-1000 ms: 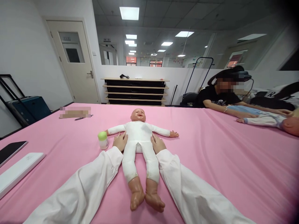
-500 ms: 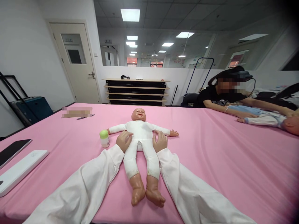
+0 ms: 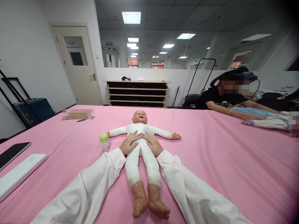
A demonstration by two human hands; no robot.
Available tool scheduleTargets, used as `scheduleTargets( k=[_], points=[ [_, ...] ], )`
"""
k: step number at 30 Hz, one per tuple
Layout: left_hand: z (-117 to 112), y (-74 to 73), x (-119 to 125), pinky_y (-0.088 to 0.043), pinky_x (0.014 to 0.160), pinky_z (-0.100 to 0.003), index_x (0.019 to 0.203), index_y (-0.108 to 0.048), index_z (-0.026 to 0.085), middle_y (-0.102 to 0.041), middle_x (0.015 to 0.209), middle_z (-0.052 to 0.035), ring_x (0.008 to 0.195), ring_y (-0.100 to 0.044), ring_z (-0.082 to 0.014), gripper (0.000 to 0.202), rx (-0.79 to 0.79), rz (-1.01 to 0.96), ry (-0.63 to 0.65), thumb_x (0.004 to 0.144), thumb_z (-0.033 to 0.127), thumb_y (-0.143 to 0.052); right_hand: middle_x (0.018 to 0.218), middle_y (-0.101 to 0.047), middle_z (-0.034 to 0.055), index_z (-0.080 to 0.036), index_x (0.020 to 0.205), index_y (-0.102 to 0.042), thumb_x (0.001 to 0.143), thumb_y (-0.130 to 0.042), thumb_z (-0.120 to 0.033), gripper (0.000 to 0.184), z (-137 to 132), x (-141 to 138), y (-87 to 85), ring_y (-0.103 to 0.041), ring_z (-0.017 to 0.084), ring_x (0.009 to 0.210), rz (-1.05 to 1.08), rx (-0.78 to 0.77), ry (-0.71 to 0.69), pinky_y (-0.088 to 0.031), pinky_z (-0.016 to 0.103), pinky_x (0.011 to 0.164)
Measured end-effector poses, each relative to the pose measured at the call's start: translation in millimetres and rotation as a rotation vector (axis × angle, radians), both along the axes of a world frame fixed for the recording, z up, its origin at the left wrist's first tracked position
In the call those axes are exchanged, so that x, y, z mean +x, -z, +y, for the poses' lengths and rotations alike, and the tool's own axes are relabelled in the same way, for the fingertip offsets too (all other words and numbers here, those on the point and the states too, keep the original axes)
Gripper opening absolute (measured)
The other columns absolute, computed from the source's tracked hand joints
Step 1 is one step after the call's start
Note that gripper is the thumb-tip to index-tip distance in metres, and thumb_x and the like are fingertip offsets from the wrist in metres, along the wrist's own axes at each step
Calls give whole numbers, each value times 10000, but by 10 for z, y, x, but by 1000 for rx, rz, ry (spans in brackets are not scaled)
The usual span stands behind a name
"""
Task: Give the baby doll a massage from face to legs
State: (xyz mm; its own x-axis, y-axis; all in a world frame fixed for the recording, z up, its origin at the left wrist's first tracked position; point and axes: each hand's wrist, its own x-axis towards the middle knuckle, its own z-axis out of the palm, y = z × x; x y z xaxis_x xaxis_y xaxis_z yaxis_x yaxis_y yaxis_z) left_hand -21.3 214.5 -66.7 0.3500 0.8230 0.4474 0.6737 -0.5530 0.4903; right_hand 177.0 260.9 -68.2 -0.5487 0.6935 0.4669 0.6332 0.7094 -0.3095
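— Two white sleeves (image 3: 93,186) come in from the bottom edge, w/ the doll (image 3: 132,166) flat on its back btwn them, bare feet nearest the cam, head at the far end.
— Anything else close by?
— Far left, at the table edge: a white flat slab (image 3: 20,172) & a black tablet (image 3: 12,151), side by side.
— Hands?
— Left hand (image 3: 130,143) & right hand (image 3: 152,143) both lie palm-down on the doll's belly, fingers stretched out & a bit spread, tips meeting at the middle. Nothing gripped.
— Where's the doll exactly?
— Middle of the pink table (image 3: 210,161), arms out to the sides, legs straight, in a white suit.
— Beside it?
— Small bottle (image 3: 104,142) w/ a green cap, upright, just left of the left hand, near the doll's arm; can't tell if it touches.
— Beyond?
— A pen (image 3: 85,119) on the far left of the table. Far right, another person (image 3: 218,98) in black leans in, arms on a 2nd doll (image 3: 268,122) in blue & white. Behind: low shelf (image 3: 137,93) at the wall, blue suitcase (image 3: 35,109) to the left, closed door (image 3: 77,65).
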Motion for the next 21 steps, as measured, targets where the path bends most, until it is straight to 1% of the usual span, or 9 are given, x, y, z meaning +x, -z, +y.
scheduleTargets(
  k=[3,5,7,10,12,14,16,18,21],
  points=[
    [56,-12,-36,-95,1145,-455,1333,-409,279,-225,1472,22,1406,-48,-206,473,-133,8,-85,868,363,-433,1384,-369,96,-199,1264,-456,878,-483,-389,431,23,18,6,-368,254,1256,-17,-70,11,-256,517,1052],
    [89,-5,-53,-101,1140,-456,1355,-365,310,-155,1490,36,1405,-21,-208,489,-199,-3,-173,875,388,-416,1437,-303,95,-215,1317,-408,894,-441,-397,462,33,26,20,-289,260,1315,-21,-114,26,-198,519,1078],
    [115,9,-63,-110,1124,-496,1371,-321,336,-139,1494,38,1404,-30,-217,489,-246,-16,-266,890,411,-369,1475,-233,90,-232,1365,-349,920,-354,-393,474,42,29,32,-207,253,1359,-20,-148,48,-177,511,1086],
    [142,35,-73,-111,1099,-554,1371,-322,335,-173,1489,26,1403,-56,-230,470,-253,-36,-378,911,419,-284,1502,-149,42,-260,1398,-290,929,-245,-394,490,60,27,35,-121,222,1388,-9,-208,121,-144,518,1090],
    [153,49,-82,-121,1095,-563,1365,-344,321,-221,1478,17,1401,-91,-230,467,-248,-46,-454,915,412,-252,1497,-162,4,-280,1396,-289,923,-234,-390,489,78,35,26,-129,201,1388,6,-259,269,-135,525,1092],
    [155,58,-94,-134,1095,-561,1355,-372,297,-292,1453,4,1394,-138,-232,470,-241,-47,-530,914,398,-244,1485,-206,9,-264,1382,-326,915,-242,-356,483,101,57,16,-160,203,1382,24,-289,456,-118,552,1085],
    [150,60,-104,-140,1100,-551,1328,-423,272,-367,1416,-7,1383,-184,-231,462,-230,-36,-604,908,372,-257,1477,-229,44,-210,1360,-374,905,-259,-314,481,121,88,7,-166,226,1378,36,-277,586,-70,592,1072],
    [135,54,-110,-146,1110,-530,1265,-503,255,-421,1381,-7,1370,-224,-226,438,-213,-11,-676,894,328,-284,1471,-245,56,-186,1336,-413,894,-281,-291,473,133,118,2,-160,241,1376,22,-233,655,-26,607,1066],
    [105,36,-122,-183,1123,-455,1167,-587,236,-458,1355,3,1347,-270,-202,407,-162,44,-770,853,249,-330,1455,-290,48,-204,1318,-441,888,-298,-284,460,144,160,3,-182,256,1365,-25,-156,731,-55,615,1060]
  ],
)
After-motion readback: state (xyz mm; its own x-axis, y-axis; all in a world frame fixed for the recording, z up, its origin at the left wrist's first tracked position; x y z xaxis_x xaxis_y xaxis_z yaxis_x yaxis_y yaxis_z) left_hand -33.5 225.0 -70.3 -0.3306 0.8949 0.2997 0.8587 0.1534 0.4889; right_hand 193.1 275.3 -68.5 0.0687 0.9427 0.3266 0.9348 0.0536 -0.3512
